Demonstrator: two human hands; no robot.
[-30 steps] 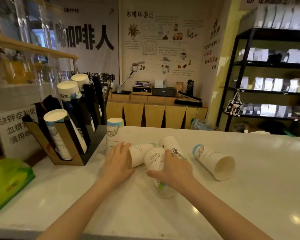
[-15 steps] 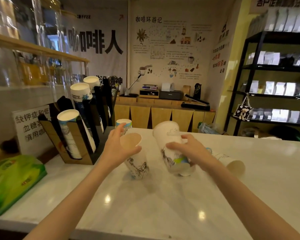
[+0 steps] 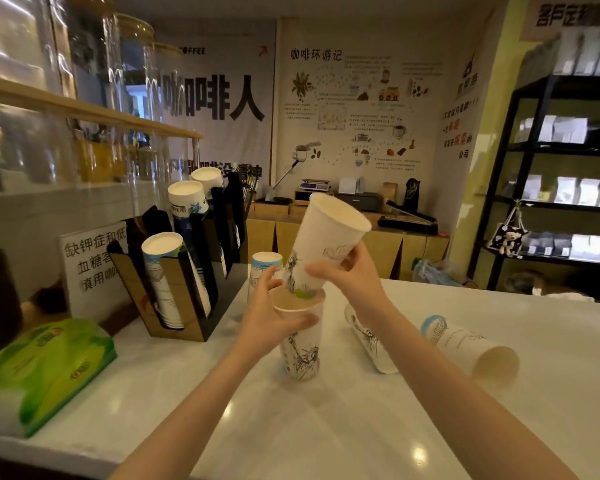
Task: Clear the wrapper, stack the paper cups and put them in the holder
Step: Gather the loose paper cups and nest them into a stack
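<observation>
My left hand (image 3: 267, 318) grips an upright white paper cup (image 3: 302, 351) with a line drawing, standing on the white counter (image 3: 291, 427). My right hand (image 3: 352, 277) holds a second, tilted paper cup (image 3: 326, 242) whose base dips into the mouth of the first. Two more cups lie on their sides to the right, one near (image 3: 371, 341) and one farther (image 3: 471, 351). Another cup (image 3: 264, 268) stands upside down behind my left hand. The black and brown cup holder (image 3: 187, 271) at the left carries stacks of cups. No wrapper shows.
A green tissue pack (image 3: 42, 368) lies at the counter's left edge. A white sign (image 3: 90, 268) stands behind the holder. Glass jars fill a shelf at upper left. A black shelf rack (image 3: 565, 188) with bags stands at the right.
Both hands picked cups off the counter. The left one set its cup upright; the right one raised its cup and brought the base down into the left cup's mouth.
</observation>
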